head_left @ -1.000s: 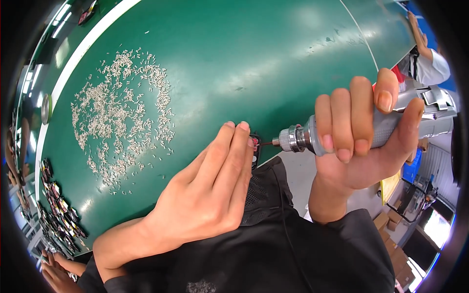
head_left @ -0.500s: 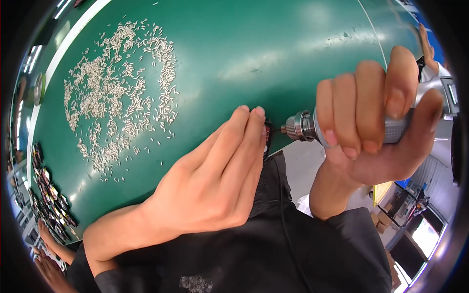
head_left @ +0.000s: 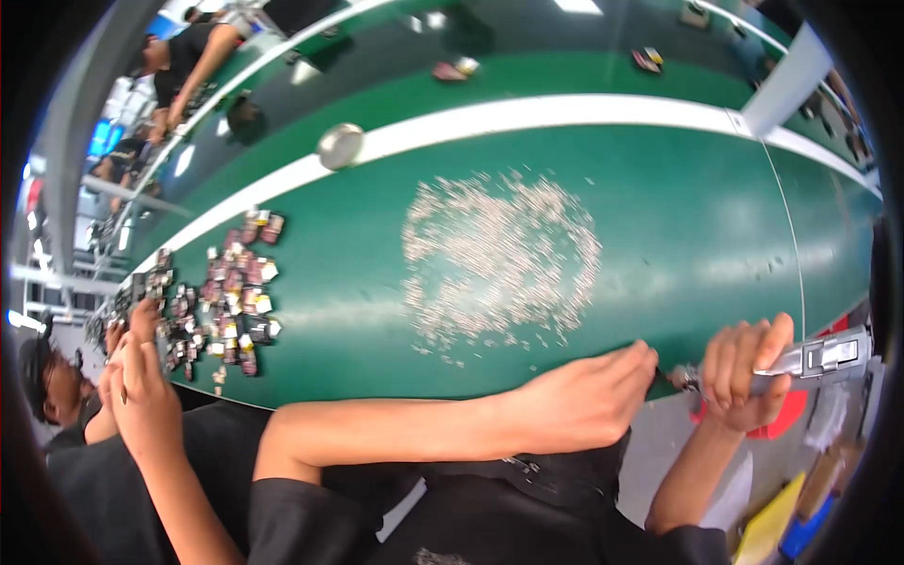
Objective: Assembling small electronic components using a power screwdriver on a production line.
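My right hand is wrapped round a power screwdriver with a silvery end. Its metal nose points left toward my left hand. The left fingers are pressed together at the table's front edge, close to the tool's tip. What they pinch is mostly hidden behind them; just before, a small dark part showed there. Beyond my left forearm, a spread of many small pale pin-like pieces lies on the green table. The picture is smeared by motion.
Many small dark and reddish parts are heaped on the table at left. A co-worker's hands are beside them. A round metal dish sits on the white rail behind. A yellow item stands low at right.
The view has swung up and left, bringing in the heap, the rail and the co-worker. Both my hands now appear farther right and smaller, the screwdriver still in my right hand.
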The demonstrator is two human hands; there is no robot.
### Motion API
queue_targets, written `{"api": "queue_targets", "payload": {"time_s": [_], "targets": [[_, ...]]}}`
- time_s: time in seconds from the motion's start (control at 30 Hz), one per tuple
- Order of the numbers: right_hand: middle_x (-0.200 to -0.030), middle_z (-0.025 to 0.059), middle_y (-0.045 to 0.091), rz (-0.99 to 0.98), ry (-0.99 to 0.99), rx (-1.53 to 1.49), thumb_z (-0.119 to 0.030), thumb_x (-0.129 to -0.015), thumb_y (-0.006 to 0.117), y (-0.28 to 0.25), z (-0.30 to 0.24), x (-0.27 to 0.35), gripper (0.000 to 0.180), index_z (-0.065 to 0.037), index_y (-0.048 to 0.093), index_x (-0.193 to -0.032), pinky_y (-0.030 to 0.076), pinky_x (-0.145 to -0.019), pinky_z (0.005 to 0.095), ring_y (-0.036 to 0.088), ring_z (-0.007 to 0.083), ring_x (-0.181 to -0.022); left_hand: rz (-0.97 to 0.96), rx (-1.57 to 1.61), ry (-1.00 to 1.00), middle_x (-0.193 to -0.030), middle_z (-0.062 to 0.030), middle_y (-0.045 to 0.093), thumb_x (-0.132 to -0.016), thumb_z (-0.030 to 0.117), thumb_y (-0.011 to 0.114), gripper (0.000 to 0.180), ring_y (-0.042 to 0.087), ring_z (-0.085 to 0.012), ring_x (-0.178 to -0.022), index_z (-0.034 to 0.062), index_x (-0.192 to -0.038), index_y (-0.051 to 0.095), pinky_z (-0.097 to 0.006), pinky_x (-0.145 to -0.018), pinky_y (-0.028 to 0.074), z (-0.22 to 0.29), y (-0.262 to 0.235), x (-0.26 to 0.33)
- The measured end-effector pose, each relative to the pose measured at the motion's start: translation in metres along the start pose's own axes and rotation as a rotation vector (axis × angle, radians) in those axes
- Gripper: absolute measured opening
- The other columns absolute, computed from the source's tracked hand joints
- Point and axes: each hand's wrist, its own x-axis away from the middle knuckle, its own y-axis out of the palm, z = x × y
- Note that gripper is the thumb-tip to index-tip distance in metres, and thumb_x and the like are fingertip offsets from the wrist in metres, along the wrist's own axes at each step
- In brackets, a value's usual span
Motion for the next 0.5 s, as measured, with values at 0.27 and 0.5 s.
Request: {"api": "queue_targets", "payload": {"time_s": [0.27, 0.5], "targets": [[-0.046, -0.0008, 0.037, 0.252, -0.240, -0.216, -0.019, -0.093, 0.056, -0.005, -0.014, 0.010, 0.019, -0.006, 0.043, -0.096, 0.033, -0.037, 0.0222, 0.034, 0.0084, -0.035, -0.348, -0.062, -0.398, -0.103, -0.0173, 0.060, -0.075, 0.003, 0.059, 0.025, 0.060, -0.0287, -0.097, -0.0061, -0.099, 0.059, -0.034, -0.079, 0.053, -0.066, -0.115, 0.017], [-0.049, -0.0019, 0.035, 0.443, -0.104, -0.156, -0.023, -0.098, 0.044, -0.010, 0.017, 0.030, 0.018, -0.005, 0.042, -0.096, 0.033, -0.040, 0.0243, 0.031, 0.0080, -0.037, -0.564, -0.537, -1.123, -0.090, -0.0202, 0.065, -0.075, 0.008, 0.067, 0.023, 0.062, -0.0359, -0.090, 0.0004, -0.097, 0.065, -0.044, -0.080, 0.049, -0.156, -0.180, 0.087]]}}
